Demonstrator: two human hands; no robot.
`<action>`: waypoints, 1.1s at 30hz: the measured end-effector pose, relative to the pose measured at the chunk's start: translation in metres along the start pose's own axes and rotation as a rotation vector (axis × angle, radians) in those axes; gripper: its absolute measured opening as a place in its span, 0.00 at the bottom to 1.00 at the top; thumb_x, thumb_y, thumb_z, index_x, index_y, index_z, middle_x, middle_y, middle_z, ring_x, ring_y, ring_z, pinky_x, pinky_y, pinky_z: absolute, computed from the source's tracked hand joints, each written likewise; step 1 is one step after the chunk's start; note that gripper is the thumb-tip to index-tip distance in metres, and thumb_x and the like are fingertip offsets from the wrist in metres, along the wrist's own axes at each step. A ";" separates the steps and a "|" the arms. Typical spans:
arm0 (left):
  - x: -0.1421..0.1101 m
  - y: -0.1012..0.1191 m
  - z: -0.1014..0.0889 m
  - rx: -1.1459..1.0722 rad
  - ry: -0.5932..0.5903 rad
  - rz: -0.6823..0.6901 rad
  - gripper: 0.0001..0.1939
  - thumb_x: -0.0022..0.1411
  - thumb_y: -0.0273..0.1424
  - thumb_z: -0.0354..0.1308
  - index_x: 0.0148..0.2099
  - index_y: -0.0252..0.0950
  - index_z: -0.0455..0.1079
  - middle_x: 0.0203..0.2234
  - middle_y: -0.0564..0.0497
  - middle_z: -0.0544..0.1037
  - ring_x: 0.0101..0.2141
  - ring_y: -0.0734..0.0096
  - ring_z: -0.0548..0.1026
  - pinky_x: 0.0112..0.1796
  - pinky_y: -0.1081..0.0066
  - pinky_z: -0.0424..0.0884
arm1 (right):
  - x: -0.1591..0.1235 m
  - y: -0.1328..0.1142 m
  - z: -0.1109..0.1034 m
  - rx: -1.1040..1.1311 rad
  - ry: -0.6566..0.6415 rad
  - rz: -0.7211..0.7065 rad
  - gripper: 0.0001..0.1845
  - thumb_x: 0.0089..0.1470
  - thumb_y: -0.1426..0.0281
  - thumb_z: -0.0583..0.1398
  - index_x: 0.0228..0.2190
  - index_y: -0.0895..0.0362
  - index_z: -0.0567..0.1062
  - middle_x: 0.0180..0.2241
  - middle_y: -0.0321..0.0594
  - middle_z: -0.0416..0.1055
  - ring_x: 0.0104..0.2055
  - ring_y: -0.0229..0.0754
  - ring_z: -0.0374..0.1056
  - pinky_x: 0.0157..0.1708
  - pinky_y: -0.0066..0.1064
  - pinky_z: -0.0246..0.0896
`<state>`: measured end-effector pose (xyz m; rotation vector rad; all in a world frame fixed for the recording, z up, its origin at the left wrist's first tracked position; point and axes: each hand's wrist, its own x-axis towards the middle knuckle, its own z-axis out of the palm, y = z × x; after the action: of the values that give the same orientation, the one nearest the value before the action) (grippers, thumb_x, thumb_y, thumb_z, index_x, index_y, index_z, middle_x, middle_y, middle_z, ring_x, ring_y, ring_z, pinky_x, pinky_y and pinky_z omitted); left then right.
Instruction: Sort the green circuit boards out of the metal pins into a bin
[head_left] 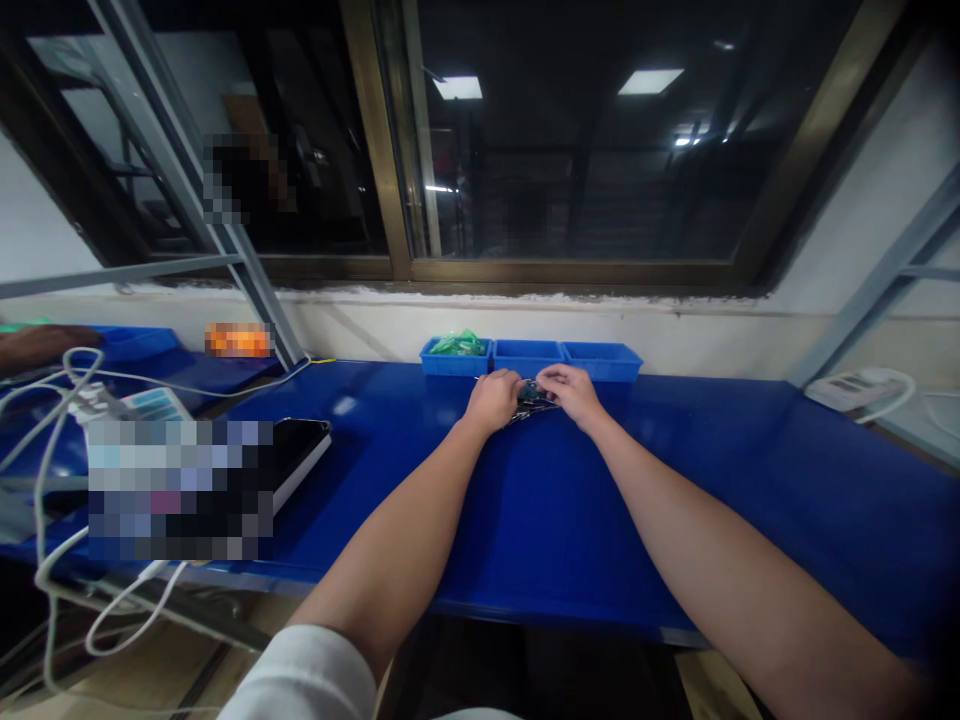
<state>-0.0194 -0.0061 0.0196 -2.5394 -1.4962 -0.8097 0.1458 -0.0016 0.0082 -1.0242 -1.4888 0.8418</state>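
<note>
At the far part of the blue table (540,520), both my hands are at a small heap of thin dark and metallic pieces (534,408), too small to make out in kind. My left hand (495,400) lies at the heap's left side with its fingers curled. From the right, my right hand (571,394) reaches in, thumb and fingers pinched together over the pieces. Whatever is between the fingers of either hand is hidden. Just behind stand a blue bin (457,364) holding green plastic packaging (459,343), a middle blue bin (528,355) and a right blue bin (602,362).
To the left lie a dark-topped device (304,440), partly blurred out, and white cables (46,560). Another person's hand (45,345) is by a blue tray (135,343) at far left. A white power strip (855,388) sits at right. Metal posts (262,300) and a window stand behind.
</note>
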 end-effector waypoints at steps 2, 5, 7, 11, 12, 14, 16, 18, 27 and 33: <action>-0.001 0.000 0.000 -0.028 -0.008 -0.004 0.18 0.66 0.37 0.40 0.37 0.37 0.69 0.34 0.47 0.73 0.38 0.67 0.71 0.42 0.68 0.64 | 0.000 0.001 -0.001 0.023 0.007 0.027 0.18 0.38 0.57 0.61 0.27 0.59 0.73 0.23 0.39 0.72 0.21 0.36 0.62 0.19 0.27 0.54; -0.002 0.000 0.000 -0.077 0.014 -0.015 0.18 0.65 0.40 0.40 0.44 0.38 0.68 0.39 0.47 0.73 0.43 0.67 0.70 0.45 0.68 0.64 | 0.003 0.004 -0.006 -0.009 0.088 0.018 0.16 0.41 0.59 0.59 0.27 0.59 0.73 0.23 0.41 0.72 0.22 0.38 0.64 0.21 0.28 0.57; -0.003 0.000 0.001 -0.084 0.042 -0.056 0.20 0.64 0.42 0.41 0.50 0.39 0.65 0.44 0.47 0.72 0.46 0.65 0.69 0.47 0.67 0.63 | 0.005 0.003 -0.011 -0.100 0.195 -0.033 0.14 0.41 0.61 0.59 0.27 0.59 0.74 0.25 0.42 0.73 0.27 0.40 0.66 0.28 0.31 0.61; -0.003 -0.003 0.004 -0.039 0.034 -0.154 0.22 0.63 0.43 0.42 0.53 0.37 0.62 0.48 0.44 0.69 0.48 0.62 0.68 0.48 0.65 0.62 | 0.009 0.001 -0.026 -0.447 0.374 -0.104 0.15 0.42 0.67 0.57 0.35 0.58 0.74 0.33 0.43 0.74 0.38 0.45 0.66 0.43 0.38 0.59; -0.003 -0.003 0.005 -0.030 0.020 -0.166 0.22 0.63 0.42 0.42 0.54 0.37 0.61 0.48 0.44 0.69 0.49 0.61 0.67 0.48 0.64 0.62 | 0.010 0.002 -0.029 -0.529 0.395 -0.090 0.17 0.43 0.67 0.57 0.38 0.57 0.73 0.36 0.43 0.74 0.42 0.47 0.65 0.45 0.41 0.57; -0.002 -0.004 0.007 -0.021 -0.012 -0.180 0.23 0.63 0.43 0.42 0.55 0.37 0.60 0.49 0.44 0.68 0.50 0.60 0.66 0.48 0.63 0.62 | 0.011 0.005 -0.034 -0.653 0.400 -0.027 0.25 0.42 0.67 0.58 0.46 0.55 0.70 0.43 0.44 0.71 0.50 0.53 0.58 0.49 0.47 0.52; -0.002 -0.005 0.008 -0.020 -0.051 -0.195 0.25 0.62 0.45 0.41 0.56 0.37 0.59 0.51 0.43 0.67 0.51 0.58 0.65 0.49 0.61 0.61 | 0.011 0.009 -0.037 -0.730 0.366 0.033 0.32 0.41 0.66 0.59 0.51 0.53 0.65 0.49 0.46 0.66 0.53 0.57 0.53 0.48 0.51 0.49; -0.002 -0.005 0.009 -0.017 -0.092 -0.209 0.29 0.61 0.49 0.41 0.57 0.36 0.58 0.53 0.41 0.65 0.52 0.55 0.64 0.50 0.59 0.59 | 0.009 0.013 -0.037 -0.781 0.324 0.029 0.35 0.41 0.66 0.59 0.54 0.52 0.62 0.54 0.47 0.61 0.53 0.59 0.51 0.48 0.51 0.49; -0.007 -0.008 0.015 0.041 -0.277 -0.153 0.44 0.49 0.61 0.43 0.61 0.40 0.52 0.61 0.40 0.54 0.60 0.50 0.50 0.56 0.54 0.49 | 0.002 0.018 -0.010 -0.894 -0.056 -0.173 0.21 0.44 0.66 0.59 0.44 0.54 0.73 0.42 0.45 0.66 0.46 0.49 0.58 0.47 0.40 0.52; -0.006 -0.010 0.017 0.033 -0.273 -0.085 0.43 0.50 0.61 0.42 0.60 0.38 0.55 0.58 0.39 0.58 0.58 0.51 0.56 0.55 0.57 0.53 | 0.006 0.023 -0.008 -0.849 -0.155 -0.135 0.13 0.49 0.66 0.57 0.37 0.55 0.76 0.37 0.43 0.68 0.41 0.43 0.62 0.44 0.34 0.55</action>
<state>-0.0238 0.0002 0.0008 -2.6634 -1.6867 -0.4549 0.1569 0.0122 -0.0094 -1.4572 -2.0882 0.1616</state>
